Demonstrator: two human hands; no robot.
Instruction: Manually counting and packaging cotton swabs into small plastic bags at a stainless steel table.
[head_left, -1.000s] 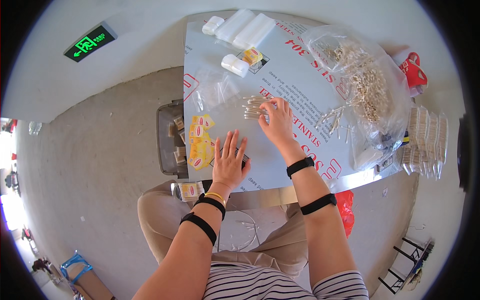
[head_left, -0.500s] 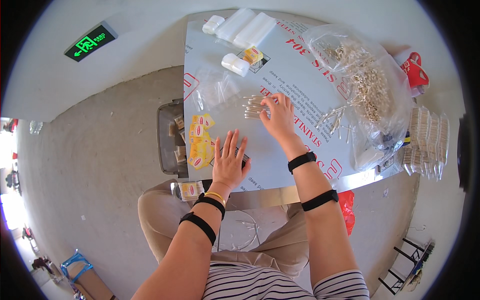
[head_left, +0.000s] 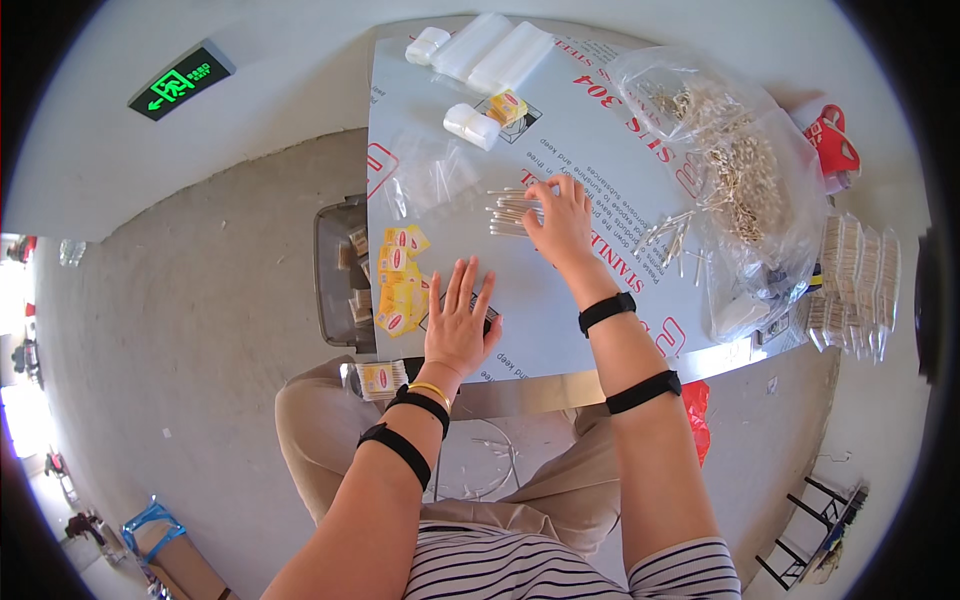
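Observation:
My left hand (head_left: 459, 325) lies flat on the table (head_left: 590, 330), fingers stretched out and nothing in them. Under it a dark printed patch is partly covered. To its left is a pile of small yellow-and-white label cards (head_left: 402, 290). My right hand (head_left: 562, 225) is bent over the right ends of a row of cotton swabs (head_left: 510, 212). Its thumb and index finger are apart, with swabs showing between them. The swabs lie side by side, white tips to the left; their other ends are partly hidden by the hand.
A large clear bag (head_left: 745, 180) of loose swabs stands right, with several swabs (head_left: 672, 238) spilled beside it. Packed swab bundles (head_left: 852, 275) are at the far right. Clear sleeves (head_left: 430, 180) and white plastic stacks (head_left: 495, 55) lie left and back. A grey bin (head_left: 330, 275) stands beside the table.
My right hand has shifted slightly to the right and up, uncovering a little more of the swabs. My left hand has stayed in place.

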